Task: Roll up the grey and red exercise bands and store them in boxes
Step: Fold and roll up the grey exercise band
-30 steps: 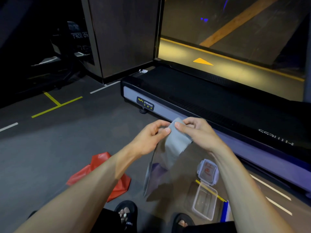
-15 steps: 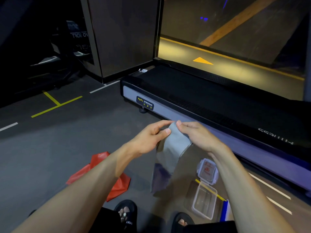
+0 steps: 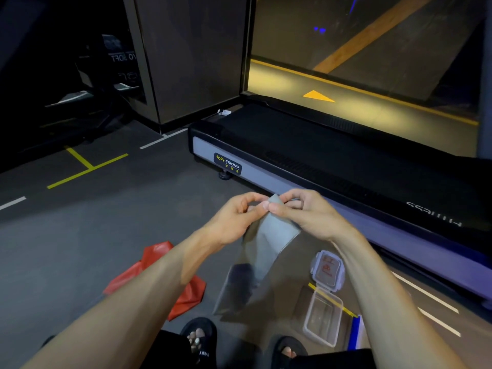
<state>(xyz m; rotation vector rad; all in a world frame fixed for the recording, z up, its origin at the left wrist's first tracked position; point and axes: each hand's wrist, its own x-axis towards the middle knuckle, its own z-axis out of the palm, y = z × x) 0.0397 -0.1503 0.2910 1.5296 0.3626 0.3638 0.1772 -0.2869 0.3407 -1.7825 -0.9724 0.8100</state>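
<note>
The grey exercise band [image 3: 269,243] hangs from both hands in mid-air, its lower end loose near the floor. My left hand [image 3: 237,217] and my right hand [image 3: 306,214] pinch its top end together, fingers curled round the edge. The red band [image 3: 186,294] lies crumpled on the floor at lower left, partly hidden by my left forearm. A clear plastic box [image 3: 322,320] stands open on the floor at lower right, its hinged lid [image 3: 328,270] tilted up behind it.
A black treadmill deck [image 3: 319,155] runs along the right side close behind the hands. My feet in black sandals [image 3: 199,342] are at the bottom edge. Grey gym floor with yellow and white lines spreads to the left. A blue-edged object [image 3: 355,334] sits by the box.
The band's hanging end has risen and the top part has gathered between my fingers. Both hands have closed in on the top corner.
</note>
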